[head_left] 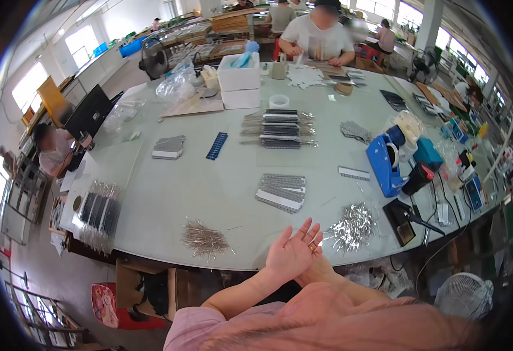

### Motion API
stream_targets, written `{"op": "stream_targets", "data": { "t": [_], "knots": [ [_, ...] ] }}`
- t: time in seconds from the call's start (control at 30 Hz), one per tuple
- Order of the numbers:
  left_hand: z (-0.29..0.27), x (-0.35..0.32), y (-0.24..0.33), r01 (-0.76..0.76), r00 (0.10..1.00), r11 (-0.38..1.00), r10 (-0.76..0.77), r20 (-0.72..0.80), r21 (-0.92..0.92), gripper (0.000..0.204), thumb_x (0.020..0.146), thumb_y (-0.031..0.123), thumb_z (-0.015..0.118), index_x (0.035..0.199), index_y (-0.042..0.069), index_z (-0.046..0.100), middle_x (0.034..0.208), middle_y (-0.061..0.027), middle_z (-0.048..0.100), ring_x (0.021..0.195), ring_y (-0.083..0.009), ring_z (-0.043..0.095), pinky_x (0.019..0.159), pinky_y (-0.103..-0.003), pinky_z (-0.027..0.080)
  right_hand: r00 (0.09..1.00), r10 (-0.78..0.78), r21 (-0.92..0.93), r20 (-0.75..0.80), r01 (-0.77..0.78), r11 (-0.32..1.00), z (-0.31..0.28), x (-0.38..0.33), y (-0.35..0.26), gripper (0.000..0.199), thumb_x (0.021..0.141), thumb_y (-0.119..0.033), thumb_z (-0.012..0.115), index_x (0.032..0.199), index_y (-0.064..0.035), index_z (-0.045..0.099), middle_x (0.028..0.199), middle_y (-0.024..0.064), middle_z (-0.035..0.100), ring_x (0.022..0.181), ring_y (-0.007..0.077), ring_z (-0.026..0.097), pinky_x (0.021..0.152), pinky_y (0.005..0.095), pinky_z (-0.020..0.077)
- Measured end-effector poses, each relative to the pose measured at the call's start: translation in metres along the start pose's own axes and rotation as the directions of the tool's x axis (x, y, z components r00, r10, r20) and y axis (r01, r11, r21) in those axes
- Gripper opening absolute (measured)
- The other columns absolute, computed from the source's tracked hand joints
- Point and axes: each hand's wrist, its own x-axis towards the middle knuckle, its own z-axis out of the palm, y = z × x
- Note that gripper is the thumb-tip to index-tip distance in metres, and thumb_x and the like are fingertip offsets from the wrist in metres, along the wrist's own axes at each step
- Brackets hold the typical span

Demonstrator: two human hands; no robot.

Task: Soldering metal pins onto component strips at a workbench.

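Two bare hands meet at the near edge of a large pale desk (pixel 168 193) in a busy workshop. The left hand (pixel 291 253) is raised palm up with fingers spread, its grip fully open and holding nothing. The right hand (pixel 316 266) lies beneath and against it, mostly hidden; a ring shows at one finger, but whether that grip is open or closed cannot be told.

Nearest the hands, on the desk just ahead, lie a shiny heap of silver metal strips (pixel 353 225) to the right and a loose bundle of thin metal pins (pixel 205 238) to the left. Between and beyond them rests a stack of grey perforated plates (pixel 281 192).

Farther out stand a blue tape dispenser (pixel 385 164) at the right, with a soldering iron stand (pixel 401 219) near it, and a black-and-silver stack of parts (pixel 280 128) at mid-desk. Two white rectangular foam boxes (pixel 239 82), stacked one on the other, sit toward the far side, a clear plastic bag (pixel 175 86) beside them and a small blue tray (pixel 216 145) closer in. A seated person in a white shirt (pixel 318 38) works at the far edge.
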Motion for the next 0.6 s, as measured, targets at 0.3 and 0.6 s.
{"op": "stream_targets", "data": {
  "t": [0.3,0.6],
  "knots": [
    [-0.006,0.012,0.016,-0.007,0.998,0.986,0.017,0.061,-0.167,0.036,0.098,0.034,0.045,0.123,0.009,0.05,0.119,-0.0116,0.053,0.107,-0.0236,0.052,0.096,-0.04,0.039,0.921,-0.168,0.183,-0.352,0.244,0.952,-0.031,-0.001,0.001,0.022,0.076,-0.023,0.069,0.091,-0.0074,0.063,0.089,0.0043,0.062,0.081,0.02,0.062,0.072,0.0299,0.0497],
    [-0.011,0.012,-0.004,-0.056,0.898,-0.998,-0.049,0.437,0.002,0.038,0.084,0.03,0.065,0.117,0.011,0.057,0.122,-0.0088,0.054,0.124,-0.0279,0.045,0.102,-0.049,0.034,0.878,0.258,0.669,-0.402,0.09,0.737,-0.057,0.016,-0.036,0.018,0.08,-0.019,0.069,0.073,-0.0089,0.056,0.068,0.0053,0.056,0.056,0.0222,0.057,0.05,0.0314,0.0448]
  ]
}}
